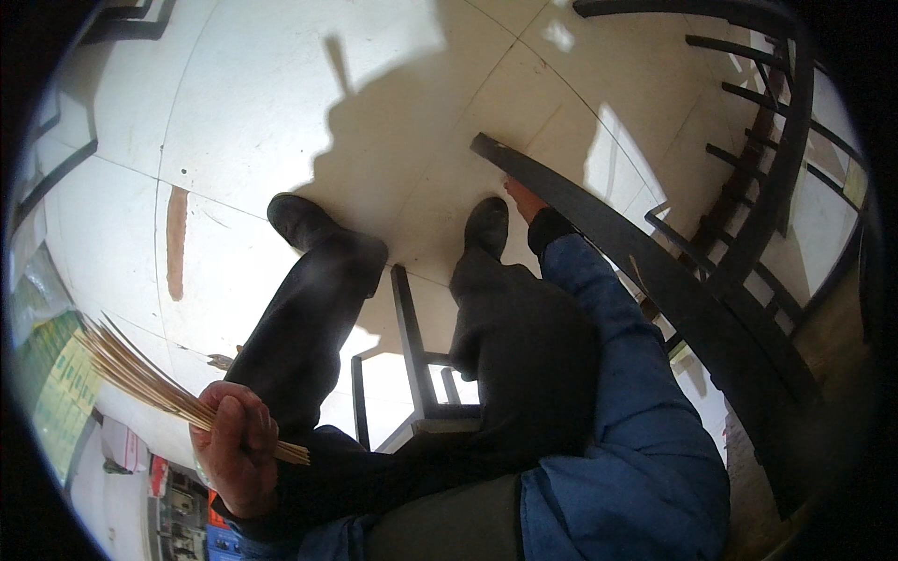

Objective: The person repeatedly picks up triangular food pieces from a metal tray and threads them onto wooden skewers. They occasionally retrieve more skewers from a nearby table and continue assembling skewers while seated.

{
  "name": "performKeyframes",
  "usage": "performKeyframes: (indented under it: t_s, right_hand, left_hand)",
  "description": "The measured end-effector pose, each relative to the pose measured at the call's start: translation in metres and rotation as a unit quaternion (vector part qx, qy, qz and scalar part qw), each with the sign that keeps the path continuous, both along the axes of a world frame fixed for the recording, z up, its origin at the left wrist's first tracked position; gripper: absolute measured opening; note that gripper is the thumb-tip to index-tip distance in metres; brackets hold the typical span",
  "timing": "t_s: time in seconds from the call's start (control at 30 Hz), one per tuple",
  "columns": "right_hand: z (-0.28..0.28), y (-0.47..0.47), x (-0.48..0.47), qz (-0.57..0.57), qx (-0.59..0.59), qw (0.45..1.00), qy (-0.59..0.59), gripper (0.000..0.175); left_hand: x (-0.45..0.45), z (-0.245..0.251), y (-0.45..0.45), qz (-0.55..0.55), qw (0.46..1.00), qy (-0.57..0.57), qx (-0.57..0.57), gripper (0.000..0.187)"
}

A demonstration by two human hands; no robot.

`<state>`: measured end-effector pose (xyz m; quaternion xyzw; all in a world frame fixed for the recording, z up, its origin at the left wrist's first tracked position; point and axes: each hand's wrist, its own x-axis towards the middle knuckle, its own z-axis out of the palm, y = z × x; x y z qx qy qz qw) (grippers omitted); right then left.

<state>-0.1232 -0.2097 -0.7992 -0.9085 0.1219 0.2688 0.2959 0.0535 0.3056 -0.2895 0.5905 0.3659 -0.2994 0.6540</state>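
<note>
My left hand (237, 445) is closed in a fist around a bundle of thin, pale sticks (147, 375), perhaps bamboo. Their long ends fan out up and to the left, and short ends poke out below the fist. My right hand (523, 200) reaches down beside my knee, near the far end of a dark wooden beam (631, 273). That beam covers part of the hand, so its fingers and any hold are hard to make out. Dark trousers and shoes show on both legs, with dark stool legs (409, 343) between them.
A dark slatted frame (761, 210) stands to the right, joined or close to the beam. Dark bars (59, 186) stand at the left rim. A brown strip (177, 245) and a dry scrap (221, 362) lie on the tiled floor (238, 126). Green-yellow packages (66, 386) sit lower left.
</note>
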Motion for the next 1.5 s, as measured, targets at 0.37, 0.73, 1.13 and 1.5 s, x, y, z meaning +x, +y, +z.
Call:
performKeyframes:
  t_s: [0.37,0.73,1.13,1.5]
  right_hand:
    - [0.012,0.022,0.03,-0.435,0.272,0.856,-0.056,0.016]
    - [-0.015,0.007,0.023,-0.179,0.119,0.957,-0.196,0.014]
    - [0.004,0.01,0.027,0.05,-0.155,0.956,-0.245,0.016]
    - [0.024,0.008,0.048,0.06,-0.139,0.986,-0.066,0.023]
  left_hand:
    - [0.0,-0.001,-0.002,0.019,0.999,-0.005,-0.026,0.02]
    - [0.001,-0.001,-0.005,0.037,0.999,0.024,0.013,0.018]
    - [-0.001,-0.002,-0.001,0.041,0.999,0.01,-0.008,0.017]
    - [-0.001,-0.004,0.0,0.02,1.0,-0.005,-0.009,0.019]
